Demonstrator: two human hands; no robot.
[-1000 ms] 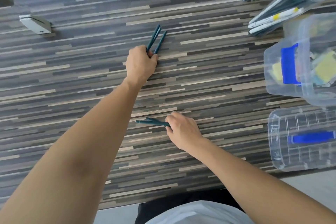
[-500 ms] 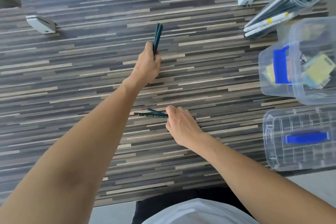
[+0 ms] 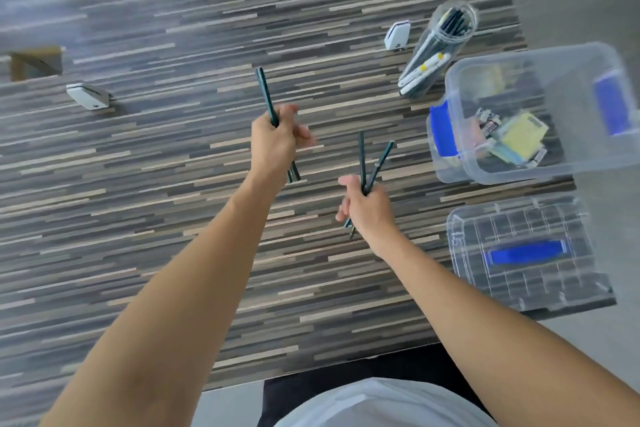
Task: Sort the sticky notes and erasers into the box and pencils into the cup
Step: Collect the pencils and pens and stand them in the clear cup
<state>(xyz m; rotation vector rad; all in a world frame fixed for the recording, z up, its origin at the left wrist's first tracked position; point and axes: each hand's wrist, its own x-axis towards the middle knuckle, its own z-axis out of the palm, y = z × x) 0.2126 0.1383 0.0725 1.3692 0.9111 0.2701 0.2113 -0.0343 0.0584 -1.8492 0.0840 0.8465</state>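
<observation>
striped counter (image 3: 173, 184) | both hands now lifted off it | left hand (image 3: 275, 142) and right hand (image 3: 363, 204) each gripping pencils (image 3: 367, 163) | cup (image 3: 440, 48) at 1 o'clock next, probably

Both forearms bare, extended fwd from the lower corners and converging toward mid-frame. Left hand (image 3: 275, 142) — fist closed around dark green pencils (image 3: 266, 94), back of hand toward the camera, wrist roughly in line w/ forearm; fingers curl to the right side, slightly motion-blurred. Pencil shafts project above the fist, w/ short ends showing below it. Right hand (image 3: 363, 206) — lower and to the right of the left, closed on a second bunch of dark green pencils (image 3: 362, 156), which fan upward from the grip; thumb (image 3: 348, 181) sticks out at upper left. The hands are apart, not touching. Both are raised above the surface.
</observation>
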